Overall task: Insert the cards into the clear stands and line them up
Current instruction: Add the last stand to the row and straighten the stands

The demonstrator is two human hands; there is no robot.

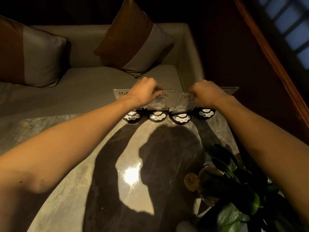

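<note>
Hands meet at the far edge of the marble worktop [70, 164], where a row of four black half-round bases [158, 116] serves as the landmark. The left hand [143, 91] is closed in a pinch on the top edge of the wider clear stand [120, 94], which rises over the two left bases with its printed card [161, 97] already inside. The right hand [207, 93] pinches the top of a second clear stand [184, 104], tilted toward the camera above the third base; whether its card is fully seated I cannot tell. Another clear panel [231, 89] shows behind the right wrist. The risk, as I judge it, lies in the tilt: pushing down off-axis could jam the stand in its slot or skid the bases out of their row, and slick acrylic may slip from a fingertip pinch toward the sofa [83, 81] beyond the row. The right forearm also passes close over the potted plant [234, 181] on the near side of the row.
</note>
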